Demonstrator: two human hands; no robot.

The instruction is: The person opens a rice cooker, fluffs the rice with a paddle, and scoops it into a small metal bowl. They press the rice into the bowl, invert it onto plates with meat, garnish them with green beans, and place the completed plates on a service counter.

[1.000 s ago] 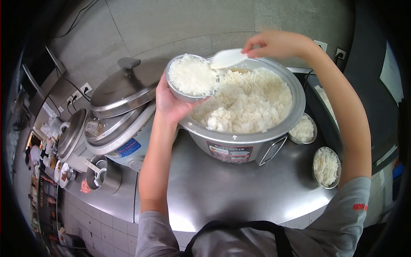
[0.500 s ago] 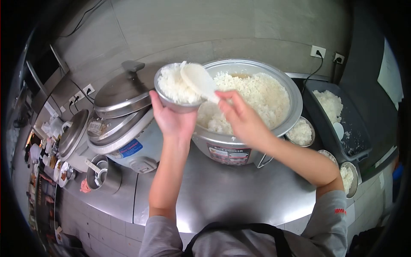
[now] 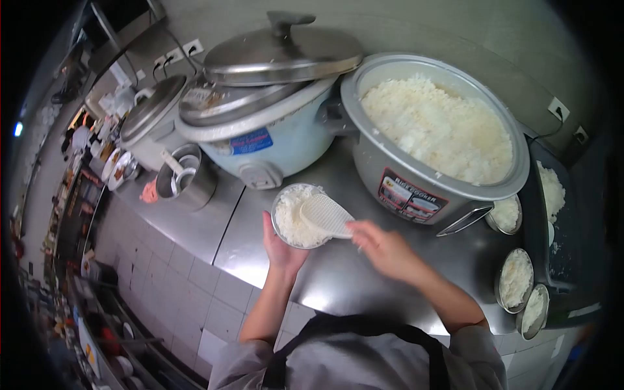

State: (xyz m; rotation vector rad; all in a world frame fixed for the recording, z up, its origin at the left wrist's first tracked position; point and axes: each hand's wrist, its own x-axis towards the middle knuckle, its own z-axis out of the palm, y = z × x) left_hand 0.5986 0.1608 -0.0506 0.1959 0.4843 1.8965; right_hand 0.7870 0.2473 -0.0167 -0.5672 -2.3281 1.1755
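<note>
My left hand (image 3: 286, 253) holds a metal bowl (image 3: 278, 231) from beneath and the side, over the steel counter. White cooked rice (image 3: 290, 211) fills the bowl. Gripped by its handle, a white dimpled rice paddle (image 3: 326, 216) is in my right hand (image 3: 387, 252), its blade lying flat against the top of the rice. Behind my hands stands a large open rice cooker (image 3: 416, 185) heaped with rice. Part of the bowl's rim and rice is hidden under the paddle.
A blue-sided rice cooker (image 3: 286, 146) with a loose lid (image 3: 279, 55) stands left of the open one. Beside it are a metal pot (image 3: 195, 185) with utensils and a pink cloth (image 3: 149, 192). Several rice bowls (image 3: 517, 279) and a dark bin (image 3: 559, 260) are at right.
The bowl and paddle have come down and toward my body, away from the open cooker's rim. My view has turned left. Both hands keep their hold.
</note>
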